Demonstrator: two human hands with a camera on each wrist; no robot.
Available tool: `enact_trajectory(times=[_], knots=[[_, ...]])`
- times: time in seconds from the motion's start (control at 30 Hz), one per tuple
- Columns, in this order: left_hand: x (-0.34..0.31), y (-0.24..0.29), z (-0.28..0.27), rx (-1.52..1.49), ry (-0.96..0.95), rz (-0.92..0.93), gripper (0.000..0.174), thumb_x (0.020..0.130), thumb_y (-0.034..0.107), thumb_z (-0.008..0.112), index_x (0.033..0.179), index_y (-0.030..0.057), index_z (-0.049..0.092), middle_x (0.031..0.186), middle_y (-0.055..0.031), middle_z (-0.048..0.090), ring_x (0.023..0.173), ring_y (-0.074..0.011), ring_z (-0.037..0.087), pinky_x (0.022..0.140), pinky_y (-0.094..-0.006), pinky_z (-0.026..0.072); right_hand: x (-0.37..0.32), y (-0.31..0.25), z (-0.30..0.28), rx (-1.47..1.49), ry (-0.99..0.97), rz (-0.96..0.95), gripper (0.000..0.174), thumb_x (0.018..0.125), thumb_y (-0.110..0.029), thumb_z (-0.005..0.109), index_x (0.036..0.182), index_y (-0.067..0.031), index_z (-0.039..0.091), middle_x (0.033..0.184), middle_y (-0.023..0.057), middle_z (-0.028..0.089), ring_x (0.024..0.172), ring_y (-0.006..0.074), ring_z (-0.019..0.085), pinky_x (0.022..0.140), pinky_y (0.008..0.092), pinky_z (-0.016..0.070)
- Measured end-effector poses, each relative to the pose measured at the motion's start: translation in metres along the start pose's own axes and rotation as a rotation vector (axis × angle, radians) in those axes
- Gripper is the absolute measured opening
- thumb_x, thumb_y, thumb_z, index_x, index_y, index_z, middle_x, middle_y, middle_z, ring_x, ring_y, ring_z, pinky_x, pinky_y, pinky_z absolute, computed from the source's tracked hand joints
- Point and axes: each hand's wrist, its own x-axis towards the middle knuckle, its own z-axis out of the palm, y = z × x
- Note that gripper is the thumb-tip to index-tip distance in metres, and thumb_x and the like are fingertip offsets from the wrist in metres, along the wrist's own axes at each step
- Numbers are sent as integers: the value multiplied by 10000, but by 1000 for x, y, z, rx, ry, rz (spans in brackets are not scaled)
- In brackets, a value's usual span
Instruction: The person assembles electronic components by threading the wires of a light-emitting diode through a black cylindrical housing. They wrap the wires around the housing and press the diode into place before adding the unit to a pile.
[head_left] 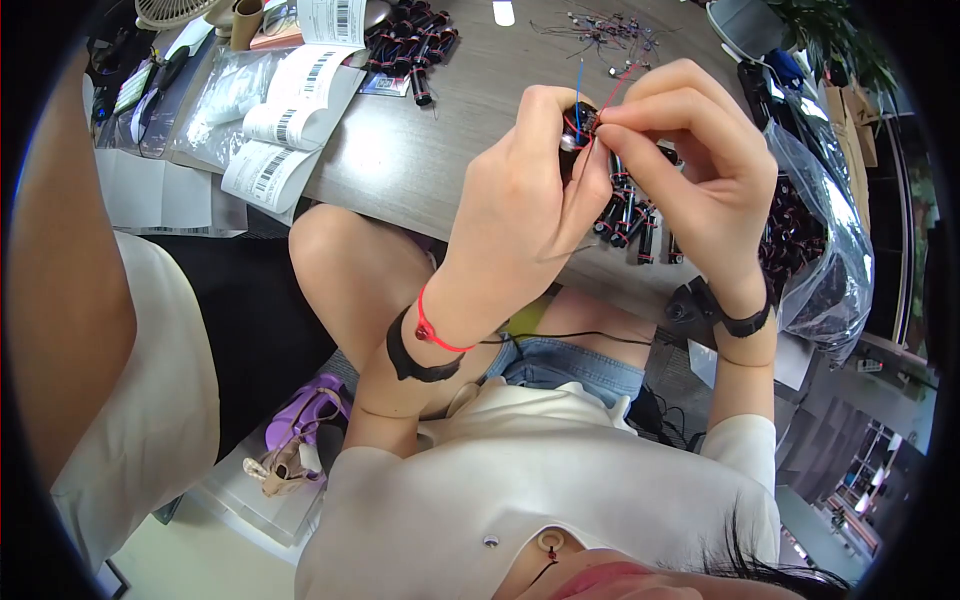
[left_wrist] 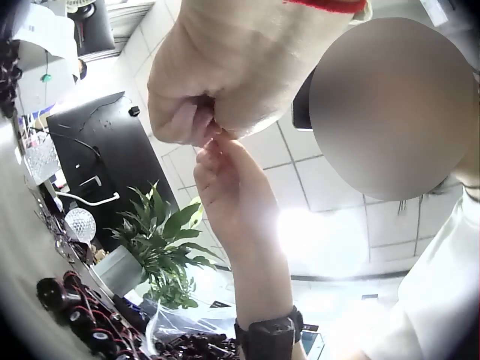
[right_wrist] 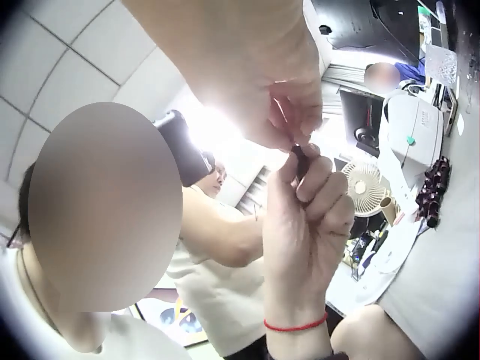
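Note:
Held up over the table's front edge, my left hand [head_left: 515, 190] grips a small black cylindrical part [head_left: 584, 114] between thumb and fingers. A blue wire [head_left: 580, 82] stands straight up from it, and a red wire [head_left: 622, 86] slants up to the right. Thumb and index finger of my right hand [head_left: 705, 150] pinch a thin wire right at the part's end. The left wrist view has my left hand [left_wrist: 225, 82] above the right hand [left_wrist: 240, 199], fingertips meeting. From the right wrist, a dark bit of the part [right_wrist: 301, 159] shows within the left hand [right_wrist: 304, 225].
Black cylinders with red wires lie below my hands [head_left: 628, 215] and in another pile [head_left: 412, 45] at back left. Loose wired pieces [head_left: 610, 35] lie at the back. Label sheets [head_left: 290, 120] are left, a clear plastic bag [head_left: 825, 240] right. Another person [head_left: 130, 330] sits at left.

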Motion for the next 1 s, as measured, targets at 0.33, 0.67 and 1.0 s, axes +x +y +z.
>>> enact_trajectory(times=[0.33,0.67,1.0], knots=[[1,-1,-6,-434,-240,-228,180,910,141,525,986,-15,480,644,-102,525,551,-174,509,538,-287,418,3,-13,-14,26,-99,151,137,753,127,621,871,62,644,878,83,564,800,128,574,698,213,487],[1,-3,0,-331,-151,-113,135,881,105,545,946,-7,510,608,-67,519,514,-121,482,501,-260,403,2,-17,-13,19,-107,177,128,745,116,634,860,60,647,865,79,565,765,112,575,669,202,483],[1,-7,3,-242,8,-40,116,815,35,518,927,5,527,570,-40,507,485,-91,472,470,-243,388,2,-15,-6,-208,-97,25,140,751,99,647,880,44,650,885,78,575,768,105,581,644,200,475]])
